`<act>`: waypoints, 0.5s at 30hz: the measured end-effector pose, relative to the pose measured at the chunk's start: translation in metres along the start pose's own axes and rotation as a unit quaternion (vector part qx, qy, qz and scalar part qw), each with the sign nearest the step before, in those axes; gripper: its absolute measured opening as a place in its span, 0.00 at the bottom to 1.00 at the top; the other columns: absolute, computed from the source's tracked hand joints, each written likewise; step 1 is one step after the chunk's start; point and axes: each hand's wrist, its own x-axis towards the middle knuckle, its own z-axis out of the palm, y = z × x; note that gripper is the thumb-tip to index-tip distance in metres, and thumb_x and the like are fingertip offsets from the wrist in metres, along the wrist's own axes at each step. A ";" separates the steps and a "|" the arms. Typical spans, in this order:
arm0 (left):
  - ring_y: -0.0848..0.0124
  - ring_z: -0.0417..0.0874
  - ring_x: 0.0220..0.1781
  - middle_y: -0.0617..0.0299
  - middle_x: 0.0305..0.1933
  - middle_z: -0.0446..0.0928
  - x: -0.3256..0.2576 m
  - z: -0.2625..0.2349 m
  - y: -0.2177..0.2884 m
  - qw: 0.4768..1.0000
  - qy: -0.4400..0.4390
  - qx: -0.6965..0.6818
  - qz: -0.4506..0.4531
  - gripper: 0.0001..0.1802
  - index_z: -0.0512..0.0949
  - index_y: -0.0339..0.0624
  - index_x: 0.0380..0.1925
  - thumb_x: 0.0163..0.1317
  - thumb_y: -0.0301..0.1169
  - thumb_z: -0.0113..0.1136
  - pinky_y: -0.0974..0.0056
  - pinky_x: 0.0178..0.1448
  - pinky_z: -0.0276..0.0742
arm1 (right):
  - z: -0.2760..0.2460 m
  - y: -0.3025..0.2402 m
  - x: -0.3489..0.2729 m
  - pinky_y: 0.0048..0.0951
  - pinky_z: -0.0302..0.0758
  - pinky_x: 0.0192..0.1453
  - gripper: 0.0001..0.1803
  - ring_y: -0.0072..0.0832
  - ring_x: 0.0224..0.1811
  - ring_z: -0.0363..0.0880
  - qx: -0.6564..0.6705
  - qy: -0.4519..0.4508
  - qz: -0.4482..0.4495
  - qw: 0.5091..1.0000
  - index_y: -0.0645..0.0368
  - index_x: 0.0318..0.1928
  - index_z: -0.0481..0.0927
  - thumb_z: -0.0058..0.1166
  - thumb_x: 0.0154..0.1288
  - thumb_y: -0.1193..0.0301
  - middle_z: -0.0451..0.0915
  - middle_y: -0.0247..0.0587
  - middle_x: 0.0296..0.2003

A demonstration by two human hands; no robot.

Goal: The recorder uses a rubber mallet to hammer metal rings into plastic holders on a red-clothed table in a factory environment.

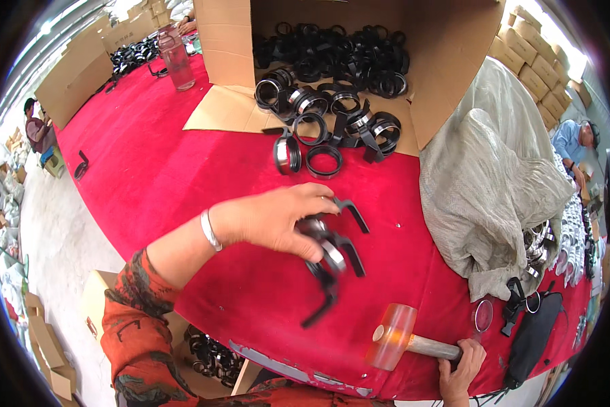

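My left hand (271,216), with a silver bracelet at the wrist, is closed around several black rings with projecting handles and shiny metal bands (333,256). They hang tilted above the red-covered table (250,285) and are slightly blurred. At the near right, the fingers of my right hand (465,370) wrap the dark end of the handle of a mallet (391,337). Its head is translucent orange and rests on the cloth. Beyond my left hand, similar black rings (324,161) lie in front of an open cardboard box (447,81).
More black rings (325,54) fill the box. A grey woven sack (484,183) with metal rings inside stands on the right, near a black pouch (534,339) and a loose clear ring (483,316). A pink bottle (176,60) stands far left. Two other people sit at the sides.
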 end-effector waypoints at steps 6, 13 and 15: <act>0.56 0.77 0.52 0.54 0.49 0.79 0.112 -0.095 -0.089 0.900 0.349 0.228 -0.124 0.26 0.81 0.43 0.45 0.56 0.52 0.60 0.57 0.56 0.73 | -0.010 0.006 0.000 0.43 0.65 0.55 0.25 0.45 0.51 0.73 -0.014 -0.014 -0.016 1.000 0.59 0.51 0.75 0.57 0.59 0.54 0.76 0.47 0.46; 0.54 0.70 0.66 0.55 0.62 0.73 0.157 -0.113 -0.167 0.849 0.140 0.292 -0.418 0.44 0.76 0.50 0.57 0.52 0.71 0.49 0.48 0.67 0.61 | -0.011 0.006 0.001 0.45 0.64 0.55 0.25 0.45 0.50 0.73 0.007 -0.035 0.000 0.999 0.60 0.49 0.75 0.55 0.60 0.53 0.76 0.47 0.45; 0.54 0.75 0.60 0.51 0.56 0.77 0.163 -0.126 -0.158 0.884 0.030 0.140 -0.445 0.41 0.79 0.49 0.53 0.52 0.69 0.50 0.53 0.64 0.67 | -0.013 0.006 0.001 0.45 0.64 0.55 0.24 0.45 0.49 0.73 0.008 -0.034 0.007 0.999 0.60 0.48 0.75 0.56 0.59 0.54 0.76 0.47 0.45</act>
